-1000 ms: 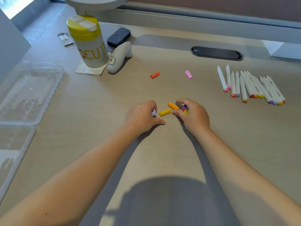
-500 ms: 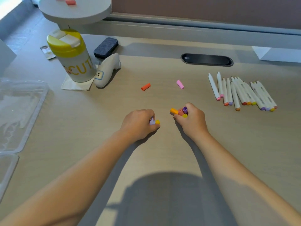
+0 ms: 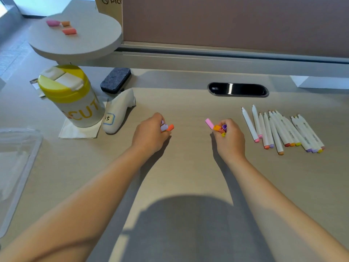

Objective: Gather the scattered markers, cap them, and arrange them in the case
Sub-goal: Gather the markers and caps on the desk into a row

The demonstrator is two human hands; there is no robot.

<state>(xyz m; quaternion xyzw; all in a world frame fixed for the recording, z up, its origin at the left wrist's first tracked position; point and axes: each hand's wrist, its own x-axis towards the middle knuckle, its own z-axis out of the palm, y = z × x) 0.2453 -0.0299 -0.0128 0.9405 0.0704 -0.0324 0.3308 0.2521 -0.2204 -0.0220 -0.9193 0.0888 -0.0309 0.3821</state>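
— Where have the markers (image 3: 281, 129) got to?

— Lying in a loose row on the desk (image 3: 188, 167), off to the right of the right hand (image 3: 229, 138). Coloured tips bare, pointing back toward the person, so none of them capped yet, I'd say

— And the caps?

— In the fists, mostly. The right hand has its fingers curled round a small bunch of caps (image 3: 221, 129), orange, purple, yellow, and the pink cap (image 3: 209, 123) sits right at its fingertips, touching or nearly so; I can't tell if it's pinched

— The other one?

— The left hand (image 3: 151, 134) is curled too, gripping a lilac cap (image 3: 164, 127) with an orange cap (image 3: 170, 127) poking out beside it. Looks like both hands are sweeping up the loose caps first, so they can be carried over to the row in one go

— The case?

— The clear plastic case (image 3: 18, 157) lies open at the far left edge, well apart from the markers, nothing in it that I can see. Near it a yellow-lidded tub (image 3: 71, 95) and an eraser (image 3: 115, 80), out of the way
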